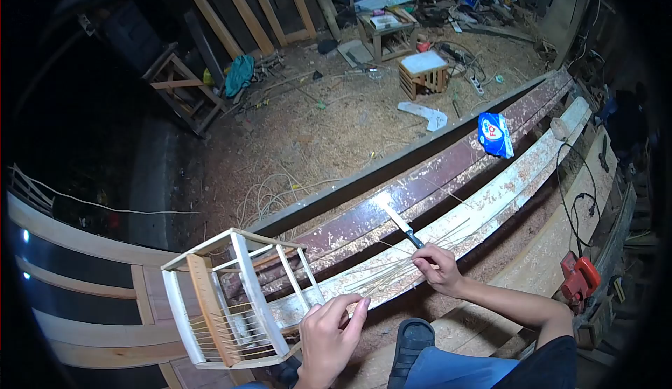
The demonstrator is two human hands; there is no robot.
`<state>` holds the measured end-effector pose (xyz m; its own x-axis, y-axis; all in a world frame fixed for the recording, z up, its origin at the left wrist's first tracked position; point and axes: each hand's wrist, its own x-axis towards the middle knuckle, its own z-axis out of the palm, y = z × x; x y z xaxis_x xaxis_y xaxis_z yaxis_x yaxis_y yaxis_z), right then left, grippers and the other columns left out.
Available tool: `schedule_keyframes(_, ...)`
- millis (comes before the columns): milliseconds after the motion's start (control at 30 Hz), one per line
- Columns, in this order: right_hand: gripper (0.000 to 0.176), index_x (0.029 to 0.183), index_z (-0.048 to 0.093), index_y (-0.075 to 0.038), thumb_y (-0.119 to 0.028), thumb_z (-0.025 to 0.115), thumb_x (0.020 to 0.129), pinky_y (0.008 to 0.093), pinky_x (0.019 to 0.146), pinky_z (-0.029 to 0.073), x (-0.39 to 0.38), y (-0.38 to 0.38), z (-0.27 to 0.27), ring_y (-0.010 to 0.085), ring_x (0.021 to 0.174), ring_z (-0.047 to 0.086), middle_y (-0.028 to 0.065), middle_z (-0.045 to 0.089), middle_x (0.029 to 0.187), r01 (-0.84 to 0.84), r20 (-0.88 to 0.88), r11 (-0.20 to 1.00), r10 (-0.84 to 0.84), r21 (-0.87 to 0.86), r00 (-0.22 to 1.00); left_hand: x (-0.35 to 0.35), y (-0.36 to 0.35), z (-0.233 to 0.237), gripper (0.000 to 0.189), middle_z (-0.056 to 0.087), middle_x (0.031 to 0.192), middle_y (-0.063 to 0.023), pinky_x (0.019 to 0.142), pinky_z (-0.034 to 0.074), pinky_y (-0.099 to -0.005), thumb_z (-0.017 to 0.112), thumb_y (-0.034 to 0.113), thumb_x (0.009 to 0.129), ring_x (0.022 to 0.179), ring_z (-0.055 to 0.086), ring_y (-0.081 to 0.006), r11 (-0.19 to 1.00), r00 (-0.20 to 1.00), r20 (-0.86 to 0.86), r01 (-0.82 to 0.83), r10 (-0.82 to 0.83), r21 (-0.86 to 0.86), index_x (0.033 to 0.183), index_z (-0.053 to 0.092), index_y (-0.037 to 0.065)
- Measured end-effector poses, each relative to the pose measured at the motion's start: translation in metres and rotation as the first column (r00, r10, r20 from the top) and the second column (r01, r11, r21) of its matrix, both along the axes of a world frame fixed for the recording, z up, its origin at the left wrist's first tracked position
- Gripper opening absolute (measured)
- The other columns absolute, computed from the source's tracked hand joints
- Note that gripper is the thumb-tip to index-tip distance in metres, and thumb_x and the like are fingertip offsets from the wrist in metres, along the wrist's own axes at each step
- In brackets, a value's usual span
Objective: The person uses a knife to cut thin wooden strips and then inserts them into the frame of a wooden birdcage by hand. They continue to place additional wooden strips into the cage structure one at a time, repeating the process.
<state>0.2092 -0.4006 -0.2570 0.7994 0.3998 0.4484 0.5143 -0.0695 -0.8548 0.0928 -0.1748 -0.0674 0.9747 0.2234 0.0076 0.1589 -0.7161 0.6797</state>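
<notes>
My right hand [437,271] is closed around the dark handle of a knife [400,221], whose pale blade points away to the upper left. Thumb and fingers of my left hand [330,336] are pinched together; what they hold, if anything, is too thin to make out. Thin sticks [399,266] lie in a loose bundle on a whitish plank [483,210], between and beyond my hands. Left of my left hand stands a small wooden frame cage [255,287], with thin bars across its lower part.
A blue packet [495,135] sits on the dark red plank [437,179]. A red power tool [579,277] with a black cord lies at right. Beyond the planks, a slatted wooden crate [423,77] and a coil of pale cord [269,196] rest on the shaving-strewn ground.
</notes>
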Motion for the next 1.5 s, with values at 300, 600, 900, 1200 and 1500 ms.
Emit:
schedule_keyframes(300,0.017,0.106,0.073,-0.006,-0.012,0.083,0.094,0.0382,0.051,0.045,0.054,0.052,0.194,0.0257,0.056,0.062,0.0079,0.063,0.071,0.081,0.589,0.986,0.019,-0.144,0.808,-0.015,0.078,0.11,0.008,0.078,0.086,-0.0045,0.061,0.045,-0.0339,0.084,0.012,0.092,0.065,0.058,-0.0177,0.977,0.945,0.326,-0.045,-0.026,0.208,0.099,0.082,0.008)
schedule_keyframes(600,0.025,0.12,0.072,-0.003,0.003,0.074,0.097,0.0397,0.07,0.057,-0.005,0.157,0.267,0.0283,0.085,0.068,0.0157,0.063,0.105,-0.06,0.348,0.935,0.189,-0.35,0.918,-0.04,0.244,0.094,0.01,0.067,0.078,-0.0068,0.074,0.047,-0.0382,0.084,0.008,0.09,0.077,0.06,-0.0228,0.989,0.901,0.426,0.022,-0.083,0.146,0.098,0.081,0.003)
schedule_keyframes(900,0.014,0.103,0.076,-0.004,0.001,0.081,0.091,0.0382,0.061,0.048,-0.06,0.22,0.241,0.0252,0.07,0.066,0.0093,0.069,0.081,0.24,0.425,0.886,-0.054,-0.398,0.904,-0.084,0.301,0.056,0.012,0.078,0.087,-0.0073,0.065,0.052,-0.0301,0.086,0.003,0.088,0.072,0.069,-0.0157,0.991,0.908,0.396,-0.121,0.136,-0.063,0.099,0.082,0.003)
schedule_keyframes(1200,0.012,0.102,0.076,-0.001,0.002,0.081,0.091,0.0389,0.071,0.053,-0.083,0.23,0.22,0.0253,0.077,0.067,0.0115,0.072,0.085,0.301,0.23,0.878,-0.227,-0.371,0.946,-0.098,0.317,0.053,0.008,0.082,0.1,-0.0061,0.085,0.049,-0.0361,0.083,0.004,0.089,0.089,0.071,-0.0219,0.992,0.901,0.425,-0.118,0.086,0.05,0.097,0.081,0.006)
schedule_keyframes(1500,0.023,0.109,0.078,-0.013,-0.006,0.08,0.086,0.0501,0.108,0.039,-0.048,0.257,0.236,0.0308,0.124,0.064,0.0081,0.072,0.119,0.387,0.573,0.809,-0.078,-0.442,0.816,-0.112,0.306,0.049,0.013,0.081,0.104,-0.0068,0.092,0.046,-0.0363,0.081,0.005,0.091,0.095,0.07,-0.0225,0.968,0.896,0.439,-0.166,0.068,0.188,0.104,0.083,0.008)
